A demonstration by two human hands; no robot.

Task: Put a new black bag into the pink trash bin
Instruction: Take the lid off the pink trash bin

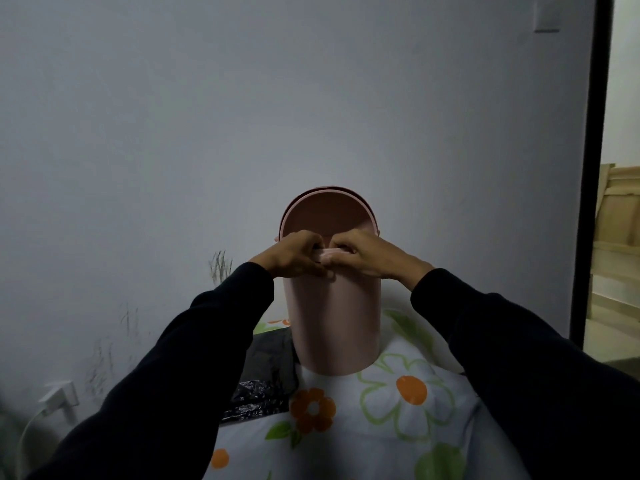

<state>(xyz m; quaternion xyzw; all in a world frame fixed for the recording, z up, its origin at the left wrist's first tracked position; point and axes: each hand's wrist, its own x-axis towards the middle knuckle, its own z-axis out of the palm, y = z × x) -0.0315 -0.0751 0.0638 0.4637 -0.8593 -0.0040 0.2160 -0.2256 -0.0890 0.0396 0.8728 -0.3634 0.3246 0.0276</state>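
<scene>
The pink trash bin [334,327] stands upright on a flowered cloth, close to the wall, with its lid raised at the back. My left hand [294,256] and my right hand [363,256] meet at the bin's near rim. The fingers of both curl round the pink rim ring there. A crumpled black bag [266,372] lies on the cloth just left of the bin's base, partly hidden by my left sleeve. The inside of the bin is hidden from view.
A white cloth with orange and green flowers [408,393] covers the surface under the bin. A grey wall [242,116] rises right behind it. A white plug and cable [57,398] sit at the lower left. A dark door frame [588,202] runs down the right.
</scene>
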